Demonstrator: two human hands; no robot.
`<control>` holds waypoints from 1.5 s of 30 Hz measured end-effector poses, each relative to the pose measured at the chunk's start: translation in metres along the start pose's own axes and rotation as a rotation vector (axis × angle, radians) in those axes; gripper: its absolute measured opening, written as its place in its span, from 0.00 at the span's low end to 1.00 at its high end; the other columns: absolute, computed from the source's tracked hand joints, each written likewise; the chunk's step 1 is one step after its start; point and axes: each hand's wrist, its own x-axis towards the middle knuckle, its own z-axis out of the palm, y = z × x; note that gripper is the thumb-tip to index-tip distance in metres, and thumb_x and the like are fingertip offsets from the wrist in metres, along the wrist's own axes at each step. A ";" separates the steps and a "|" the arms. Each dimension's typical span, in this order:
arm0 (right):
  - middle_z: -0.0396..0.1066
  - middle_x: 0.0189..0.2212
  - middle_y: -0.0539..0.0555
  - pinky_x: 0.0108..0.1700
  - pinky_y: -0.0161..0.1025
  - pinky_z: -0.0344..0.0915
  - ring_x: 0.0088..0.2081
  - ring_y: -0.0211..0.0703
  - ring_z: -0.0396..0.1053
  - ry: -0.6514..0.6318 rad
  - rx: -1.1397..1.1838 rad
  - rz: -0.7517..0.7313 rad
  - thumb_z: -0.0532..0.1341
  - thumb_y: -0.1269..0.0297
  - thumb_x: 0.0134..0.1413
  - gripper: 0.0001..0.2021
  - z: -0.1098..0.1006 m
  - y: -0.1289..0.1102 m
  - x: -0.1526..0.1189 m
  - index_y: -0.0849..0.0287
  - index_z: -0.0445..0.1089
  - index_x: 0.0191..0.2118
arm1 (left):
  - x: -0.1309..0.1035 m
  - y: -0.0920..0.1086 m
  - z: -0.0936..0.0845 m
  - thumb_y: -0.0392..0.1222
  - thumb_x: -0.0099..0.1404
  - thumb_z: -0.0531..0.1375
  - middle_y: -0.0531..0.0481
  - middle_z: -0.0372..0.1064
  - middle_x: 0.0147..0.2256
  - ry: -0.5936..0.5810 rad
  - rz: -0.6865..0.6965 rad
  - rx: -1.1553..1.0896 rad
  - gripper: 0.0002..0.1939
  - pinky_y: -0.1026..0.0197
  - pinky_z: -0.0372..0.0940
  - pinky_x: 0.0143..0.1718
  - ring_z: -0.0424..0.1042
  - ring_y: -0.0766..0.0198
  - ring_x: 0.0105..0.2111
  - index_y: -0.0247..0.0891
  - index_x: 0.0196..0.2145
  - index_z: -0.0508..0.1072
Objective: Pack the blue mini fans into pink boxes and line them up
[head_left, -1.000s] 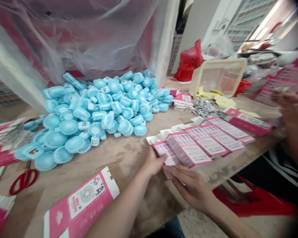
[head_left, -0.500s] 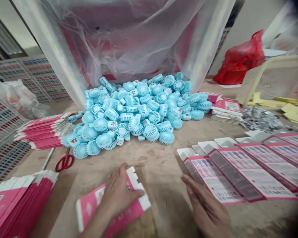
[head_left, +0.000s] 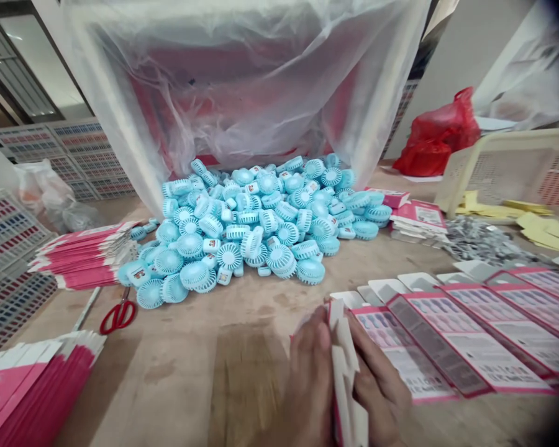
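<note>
A pink and white cardboard box (head_left: 345, 366) stands on edge between my two hands, its white flaps facing me. My left hand (head_left: 310, 366) presses on its left side with the fingers together. Against the other side lies my right hand (head_left: 377, 385), its fingers closed along the cardboard. Much of the box's printed face is hidden by the hands. Just to the right, a row of opened pink boxes (head_left: 475, 335) lies on the wooden table (head_left: 168, 366). Beyond the hands is a heap of light blue handheld fans (head_left: 246, 230).
At the left are stacks of flat pink cartons (head_left: 41, 391) and red-handled scissors (head_left: 118, 315). Small grey packets (head_left: 484, 239), yellow papers (head_left: 549, 230) and a cream basket (head_left: 507, 167) sit at the right. Plastic sheeting (head_left: 261, 81) hangs behind the fans.
My left hand has carried the pink box from the table's middle to the right. My right hand, empty before, has closed on its other side. The box now stands on edge.
</note>
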 end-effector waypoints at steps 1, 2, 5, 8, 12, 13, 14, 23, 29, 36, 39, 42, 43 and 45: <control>0.71 0.55 0.52 0.54 0.54 0.74 0.54 0.58 0.71 0.068 0.027 -0.010 0.57 0.65 0.64 0.17 0.006 -0.003 0.000 0.46 0.70 0.57 | 0.003 0.005 -0.007 0.65 0.63 0.56 0.38 0.55 0.64 -0.019 0.011 -0.011 0.42 0.37 0.56 0.62 0.48 0.40 0.67 0.44 0.68 0.50; 0.70 0.56 0.50 0.55 0.53 0.73 0.55 0.55 0.71 0.124 0.046 -0.020 0.56 0.67 0.65 0.17 0.012 -0.006 -0.002 0.46 0.70 0.57 | 0.006 0.010 -0.017 0.67 0.63 0.55 0.38 0.54 0.65 -0.043 0.019 -0.028 0.44 0.39 0.56 0.62 0.49 0.40 0.67 0.44 0.69 0.49; 0.68 0.58 0.48 0.58 0.53 0.71 0.58 0.52 0.68 0.174 0.045 -0.051 0.56 0.68 0.65 0.17 0.021 -0.013 -0.010 0.46 0.70 0.56 | 0.010 0.025 -0.046 0.72 0.61 0.50 0.41 0.53 0.65 -0.133 0.019 -0.091 0.45 0.46 0.57 0.62 0.55 0.44 0.65 0.47 0.68 0.52; 0.66 0.60 0.48 0.57 0.55 0.71 0.59 0.52 0.67 0.179 0.018 -0.058 0.53 0.68 0.66 0.18 0.021 -0.017 -0.018 0.46 0.69 0.57 | 0.015 0.033 -0.063 0.71 0.61 0.53 0.41 0.61 0.61 -0.184 0.013 -0.123 0.42 0.47 0.59 0.60 0.61 0.46 0.60 0.50 0.67 0.56; 0.65 0.61 0.48 0.58 0.51 0.71 0.60 0.50 0.66 0.128 0.044 -0.069 0.50 0.66 0.68 0.18 0.019 -0.019 -0.021 0.47 0.67 0.59 | 0.023 0.033 -0.063 0.65 0.43 0.71 0.41 0.70 0.48 -0.198 -0.016 -0.210 0.47 0.48 0.67 0.49 0.70 0.47 0.46 0.43 0.57 0.67; 0.65 0.61 0.48 0.59 0.50 0.70 0.60 0.49 0.66 0.110 0.040 -0.064 0.51 0.65 0.68 0.18 0.019 -0.019 -0.020 0.46 0.66 0.59 | 0.024 0.033 -0.062 0.62 0.41 0.73 0.42 0.70 0.45 -0.224 -0.071 -0.262 0.45 0.52 0.70 0.43 0.72 0.50 0.41 0.42 0.54 0.68; 0.65 0.61 0.47 0.59 0.50 0.70 0.60 0.49 0.66 0.093 0.036 -0.055 0.51 0.65 0.68 0.18 0.019 -0.018 -0.019 0.45 0.66 0.60 | 0.025 0.033 -0.062 0.59 0.44 0.73 0.44 0.71 0.42 -0.232 -0.125 -0.304 0.40 0.57 0.70 0.35 0.72 0.55 0.36 0.42 0.52 0.68; 0.59 0.64 0.47 0.61 0.52 0.68 0.62 0.48 0.63 0.090 0.159 -0.065 0.49 0.65 0.68 0.20 0.019 -0.020 -0.030 0.44 0.61 0.62 | 0.018 0.042 -0.053 0.45 0.67 0.57 0.47 0.66 0.45 0.154 0.059 0.013 0.12 0.52 0.63 0.51 0.67 0.55 0.47 0.45 0.49 0.69; 0.70 0.56 0.54 0.54 0.63 0.71 0.57 0.58 0.68 0.133 0.084 -0.078 0.55 0.67 0.63 0.19 0.011 -0.017 -0.033 0.46 0.67 0.57 | 0.010 0.036 -0.044 0.39 0.73 0.51 0.50 0.67 0.46 -0.007 0.047 -0.242 0.16 0.55 0.61 0.52 0.66 0.60 0.49 0.54 0.54 0.69; 0.72 0.55 0.48 0.56 0.47 0.73 0.55 0.45 0.71 0.013 0.094 -0.229 0.54 0.78 0.59 0.24 0.017 -0.023 -0.021 0.48 0.67 0.58 | 0.023 0.019 -0.042 0.45 0.62 0.64 0.48 0.66 0.37 0.039 0.016 -0.456 0.10 0.58 0.64 0.38 0.68 0.60 0.37 0.38 0.29 0.68; 0.68 0.58 0.48 0.58 0.48 0.71 0.57 0.44 0.69 0.002 0.077 -0.211 0.54 0.82 0.55 0.29 0.022 -0.023 -0.027 0.49 0.66 0.59 | 0.023 0.019 -0.043 0.40 0.61 0.63 0.50 0.65 0.34 0.034 -0.050 -0.373 0.07 0.62 0.63 0.33 0.67 0.63 0.33 0.39 0.31 0.66; 0.65 0.61 0.49 0.59 0.50 0.70 0.59 0.47 0.67 -0.015 0.051 -0.208 0.55 0.81 0.55 0.30 0.023 -0.019 -0.033 0.50 0.63 0.61 | 0.016 0.019 -0.043 0.39 0.63 0.61 0.51 0.65 0.34 0.059 -0.097 -0.312 0.04 0.63 0.63 0.32 0.67 0.64 0.32 0.40 0.35 0.69; 0.64 0.61 0.49 0.59 0.51 0.70 0.60 0.48 0.66 -0.023 0.041 -0.217 0.55 0.80 0.56 0.30 0.023 -0.018 -0.033 0.50 0.62 0.62 | 0.013 0.018 -0.042 0.39 0.62 0.63 0.51 0.66 0.34 0.064 -0.108 -0.325 0.05 0.63 0.64 0.33 0.67 0.64 0.32 0.40 0.37 0.70; 0.63 0.62 0.50 0.58 0.52 0.70 0.60 0.49 0.66 -0.045 0.019 -0.243 0.54 0.78 0.58 0.29 0.023 -0.015 -0.032 0.50 0.60 0.63 | 0.008 0.013 -0.040 0.46 0.60 0.65 0.49 0.70 0.37 0.139 -0.162 -0.471 0.13 0.61 0.66 0.38 0.70 0.62 0.36 0.40 0.41 0.72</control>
